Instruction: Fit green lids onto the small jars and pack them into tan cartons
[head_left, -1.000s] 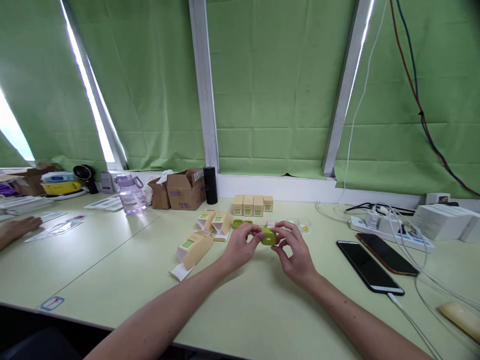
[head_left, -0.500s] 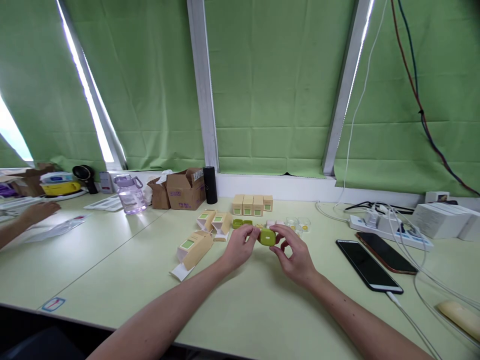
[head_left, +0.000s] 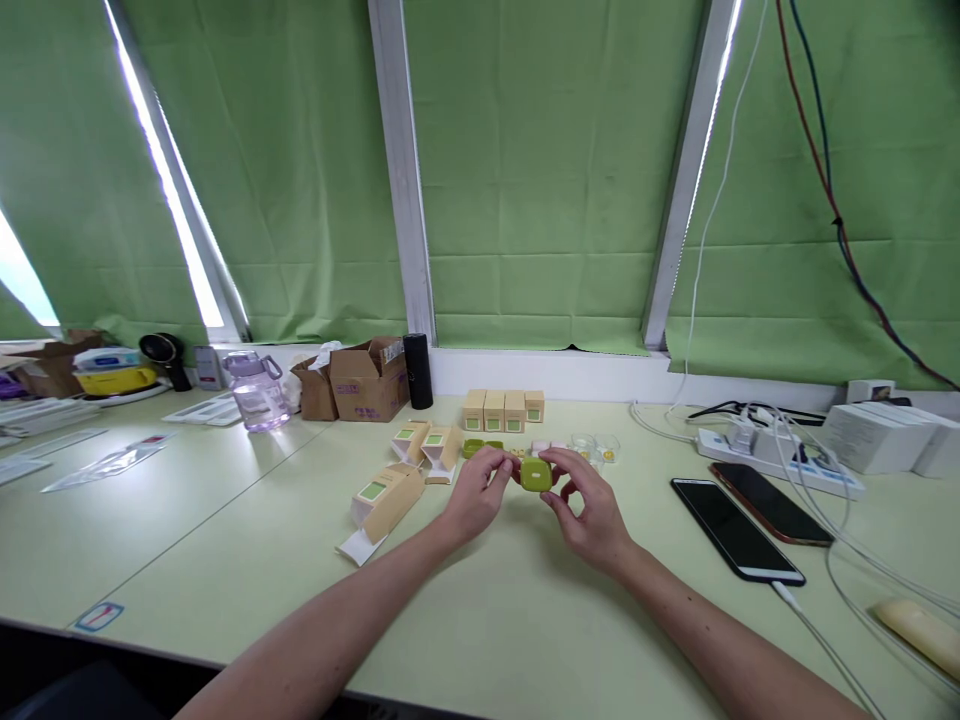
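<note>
A small green case [head_left: 536, 475], square with rounded corners and a pale mark on its face, is held just above the table. My right hand [head_left: 592, 510] grips it from the right, index finger at the upper corner and thumb at the lower one. At its left edge, the fingers of my left hand [head_left: 480, 495] are pinched together; the fingertips are partly hidden behind the case. Behind my hands lie more green cases [head_left: 481, 447], pale pink pieces [head_left: 549, 446] and clear round containers [head_left: 596, 447] with yellow in them.
Opened cartons [head_left: 386, 500] lie left of my hands, and several small kraft boxes [head_left: 502, 411] stand behind. Two phones [head_left: 739, 530], cables and a power strip [head_left: 776, 462] are on the right. Farther left are a purple water bottle [head_left: 257, 390] and a cardboard box [head_left: 369, 382].
Another person's hand at the far left has gone out of view. My hands and the green case have barely moved; the view has shifted slightly.
</note>
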